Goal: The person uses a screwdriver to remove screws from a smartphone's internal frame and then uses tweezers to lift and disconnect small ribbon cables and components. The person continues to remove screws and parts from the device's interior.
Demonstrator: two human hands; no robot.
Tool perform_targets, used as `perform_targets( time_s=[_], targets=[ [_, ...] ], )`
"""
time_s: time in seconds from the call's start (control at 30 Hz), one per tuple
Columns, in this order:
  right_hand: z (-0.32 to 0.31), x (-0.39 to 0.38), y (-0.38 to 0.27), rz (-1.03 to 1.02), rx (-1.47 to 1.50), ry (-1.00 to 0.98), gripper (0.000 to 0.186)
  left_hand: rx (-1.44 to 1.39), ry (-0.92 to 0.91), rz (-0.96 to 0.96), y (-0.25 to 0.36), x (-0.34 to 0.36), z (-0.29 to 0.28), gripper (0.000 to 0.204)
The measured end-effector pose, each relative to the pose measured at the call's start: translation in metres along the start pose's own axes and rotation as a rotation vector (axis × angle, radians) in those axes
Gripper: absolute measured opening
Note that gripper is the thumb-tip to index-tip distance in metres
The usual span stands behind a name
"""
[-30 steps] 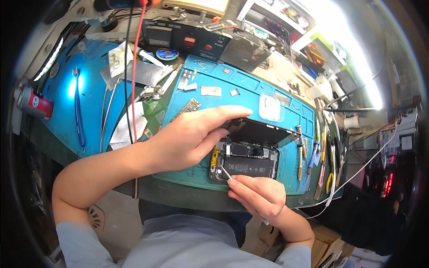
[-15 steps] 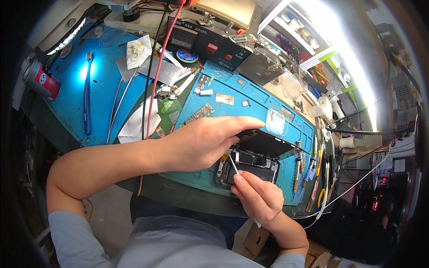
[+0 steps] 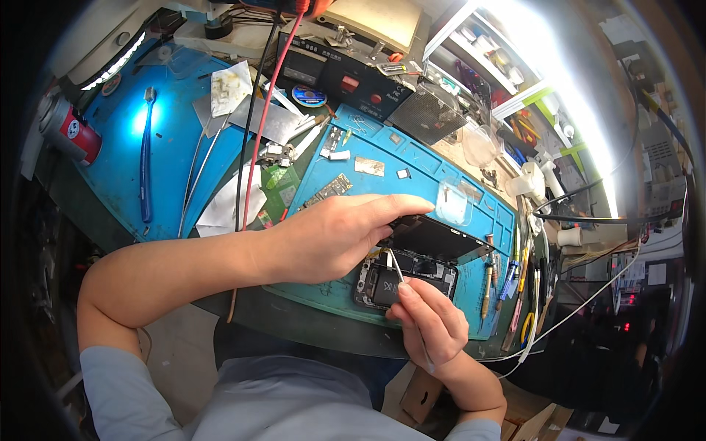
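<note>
And the left hand (image 3: 334,239) holds the thin, flat black screen panel (image 3: 440,239) tilted up, seemingly to bare the open, rectangular black phone body (image 3: 381,291) on the blue mat (image 3: 312,298); the right hand (image 3: 434,323) grips a slim silver metal rod (image 3: 398,269) pencil-style, likely for control.

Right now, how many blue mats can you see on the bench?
2: the left mat, under the blue brush, and the middle mat, under the opened phone. Any covered by other things would be hidden.
</note>
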State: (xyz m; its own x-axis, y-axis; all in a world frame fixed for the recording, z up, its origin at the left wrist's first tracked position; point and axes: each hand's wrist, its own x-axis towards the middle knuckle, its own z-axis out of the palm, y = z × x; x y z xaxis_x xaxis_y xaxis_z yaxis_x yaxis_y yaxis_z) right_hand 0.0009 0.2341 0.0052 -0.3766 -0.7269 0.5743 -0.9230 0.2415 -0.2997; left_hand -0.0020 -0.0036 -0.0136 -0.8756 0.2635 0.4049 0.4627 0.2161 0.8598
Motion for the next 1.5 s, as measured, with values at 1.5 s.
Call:
perform_targets(
  time_s=[1.5],
  targets=[
    [0.023,0.031,0.010,-0.103,-0.225,0.034,0.030,0.002,0.037,0.055,-0.006,0.000,0.003,0.052]
  ],
)
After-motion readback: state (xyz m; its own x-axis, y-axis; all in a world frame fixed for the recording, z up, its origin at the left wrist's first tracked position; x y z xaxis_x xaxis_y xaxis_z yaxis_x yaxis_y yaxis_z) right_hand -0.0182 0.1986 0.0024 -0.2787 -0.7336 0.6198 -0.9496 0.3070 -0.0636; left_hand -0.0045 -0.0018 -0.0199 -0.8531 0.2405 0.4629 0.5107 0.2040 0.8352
